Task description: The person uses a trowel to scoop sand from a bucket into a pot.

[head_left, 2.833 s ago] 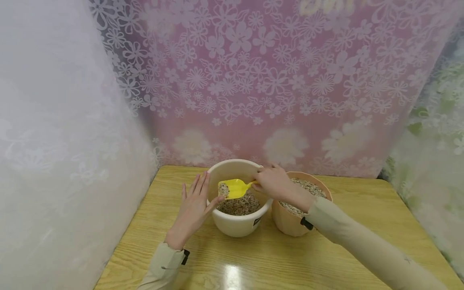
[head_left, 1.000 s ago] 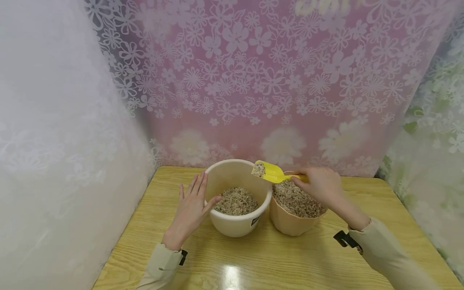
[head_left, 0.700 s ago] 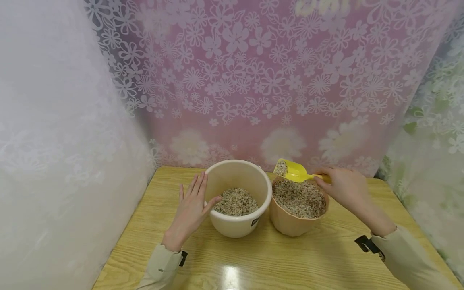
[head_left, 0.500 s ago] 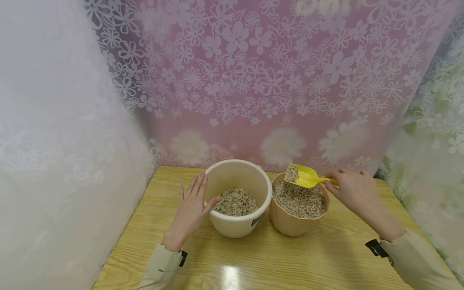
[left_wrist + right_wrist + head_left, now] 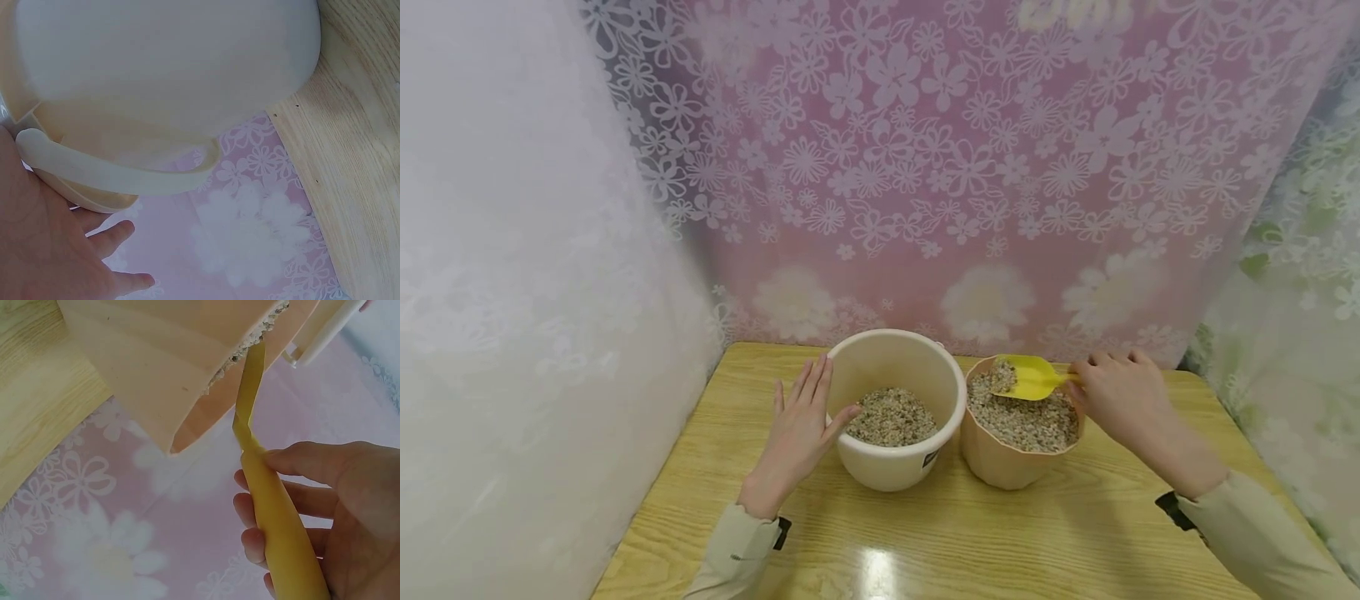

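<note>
Now a yellow scoop is held over the peach pot, with some little stones at its tip. Its handle is gripped by the right hand, and the fingers are curled around it. The pot is nearly filled with more stones and is set close to the back edge of the table, right of the middle. Just beside it, nearer the left edge, the white bucket is partly filled with stones too. Its left side is touched by the left hand, whose fingers are kept straight and apart.
</note>
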The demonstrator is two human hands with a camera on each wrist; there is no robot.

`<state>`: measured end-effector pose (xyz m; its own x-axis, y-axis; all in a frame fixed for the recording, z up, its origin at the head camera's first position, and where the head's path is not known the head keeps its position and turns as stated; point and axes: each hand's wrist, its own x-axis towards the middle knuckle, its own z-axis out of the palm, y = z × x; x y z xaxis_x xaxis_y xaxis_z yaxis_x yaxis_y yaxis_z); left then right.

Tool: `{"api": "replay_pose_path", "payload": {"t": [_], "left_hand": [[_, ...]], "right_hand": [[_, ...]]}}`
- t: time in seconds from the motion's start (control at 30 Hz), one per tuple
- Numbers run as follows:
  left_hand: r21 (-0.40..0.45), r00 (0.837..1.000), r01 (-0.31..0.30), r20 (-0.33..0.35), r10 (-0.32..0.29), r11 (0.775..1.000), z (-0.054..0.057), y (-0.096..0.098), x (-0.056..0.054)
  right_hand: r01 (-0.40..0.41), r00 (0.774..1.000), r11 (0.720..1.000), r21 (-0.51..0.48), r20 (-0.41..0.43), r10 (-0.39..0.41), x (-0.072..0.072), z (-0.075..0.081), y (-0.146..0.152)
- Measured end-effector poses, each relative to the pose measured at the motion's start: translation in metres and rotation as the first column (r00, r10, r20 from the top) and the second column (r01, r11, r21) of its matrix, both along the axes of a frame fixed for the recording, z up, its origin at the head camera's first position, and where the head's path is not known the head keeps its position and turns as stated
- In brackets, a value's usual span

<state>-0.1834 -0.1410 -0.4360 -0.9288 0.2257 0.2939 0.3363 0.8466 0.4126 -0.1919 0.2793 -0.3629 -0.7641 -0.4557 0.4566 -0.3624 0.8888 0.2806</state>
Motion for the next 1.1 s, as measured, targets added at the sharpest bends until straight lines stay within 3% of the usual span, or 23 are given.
{"api": "replay_pose_path", "payload": {"t": [0.23, 0.47, 0.63, 0.7, 0.83, 1.03, 1.1], "left_hand": [[0.01, 1.0, 0.001, 0.016, -0.001, 1.0, 0.0, 0.001, 0.0], [0.011, 1.0, -0.001, 0.007, 0.001, 1.0, -0.001, 0.0, -0.001], [0.011, 1.0, -0.001, 0.026, 0.0, 1.0, 0.0, 0.0, -0.001], [0.011, 1.0, 0.001, 0.025, -0.002, 1.0, 0.0, -0.001, -0.001], [0.005, 1.0, 0.001, 0.021, -0.002, 1.0, 0.001, -0.002, 0.0], [0.015, 1.0, 0.002, 0.025, -0.002, 1.0, 0.001, -0.001, 0.0], [0.016, 0.999, 0.003, 0.032, -0.004, 1.0, 0.001, -0.001, -0.001]], "right_hand": [[-0.078, 0.988, 0.997, 0.019, -0.136, 0.079, -0.003, -0.002, -0.001], [-0.113, 0.954, 0.99, 0.082, -0.27, 0.131, -0.003, 0.002, 0.009], [-0.161, 0.887, 0.983, 0.083, -0.426, 0.181, -0.006, 0.007, 0.013], [-0.165, 0.869, 0.983, 0.08, -0.459, 0.183, -0.007, 0.01, 0.014], [-0.157, 0.88, 0.985, 0.078, -0.442, 0.175, -0.006, 0.012, 0.016], [-0.165, 0.879, 0.984, 0.064, -0.444, 0.176, -0.006, 0.01, 0.013], [-0.162, 0.891, 0.985, 0.053, -0.421, 0.169, -0.005, 0.008, 0.012]]}}
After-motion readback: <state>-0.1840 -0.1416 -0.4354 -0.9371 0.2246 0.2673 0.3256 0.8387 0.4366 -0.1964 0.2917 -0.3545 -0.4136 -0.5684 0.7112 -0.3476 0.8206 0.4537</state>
